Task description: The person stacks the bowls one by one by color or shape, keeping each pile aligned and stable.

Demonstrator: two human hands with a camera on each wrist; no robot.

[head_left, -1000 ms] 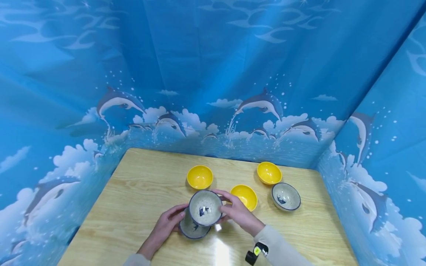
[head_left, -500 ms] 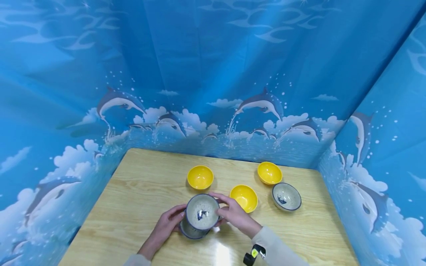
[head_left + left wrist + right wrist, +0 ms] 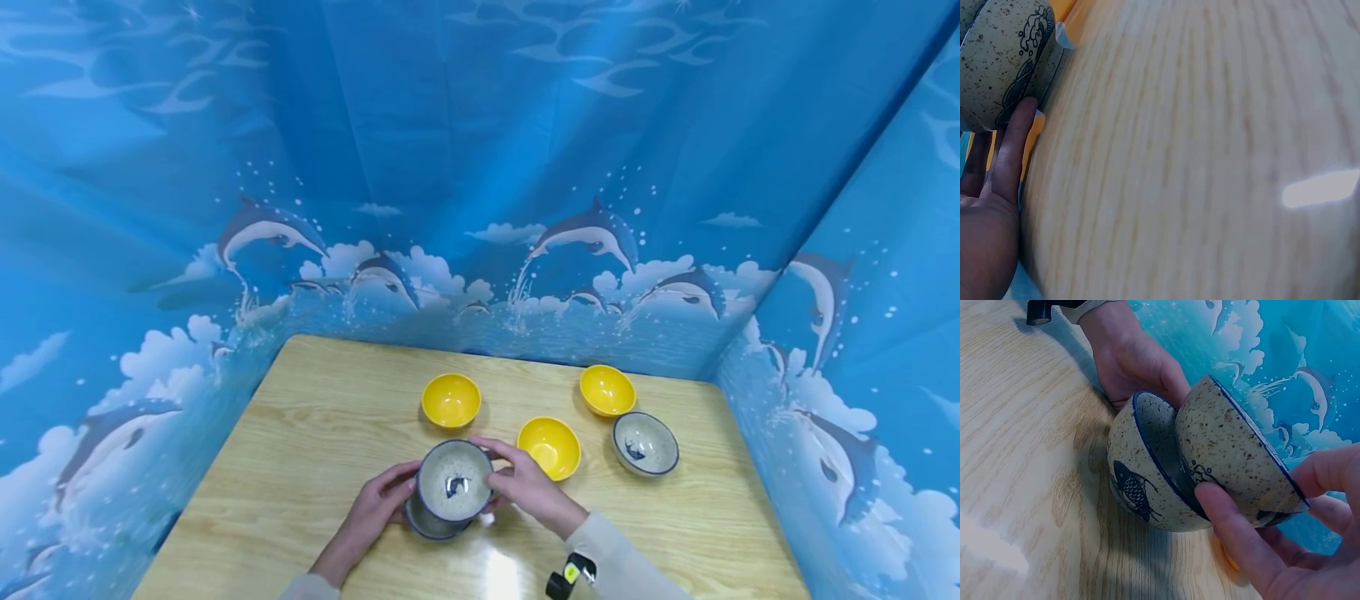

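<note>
Two speckled grey bowls with blue rims and dark fish drawings are at the middle front of the table. My left hand holds the lower bowl by its left side; in the left wrist view its fingers touch a speckled bowl wall. My right hand grips the upper bowl at its right rim, with a finger against the outside. In the right wrist view the upper bowl sits tilted, its base partly inside the lower one. The upper bowl hides much of the lower in the head view.
Yellow bowls stand beyond the hands: one at the back middle, another yellow bowl near the right hand, a third yellow bowl back right. A grey fish bowl stands beside it. Blue dolphin curtains border the wooden table.
My right hand has brought the upper bowl slightly left and toward me, so it covers more of the lower bowl. The left hand has stayed almost still.
</note>
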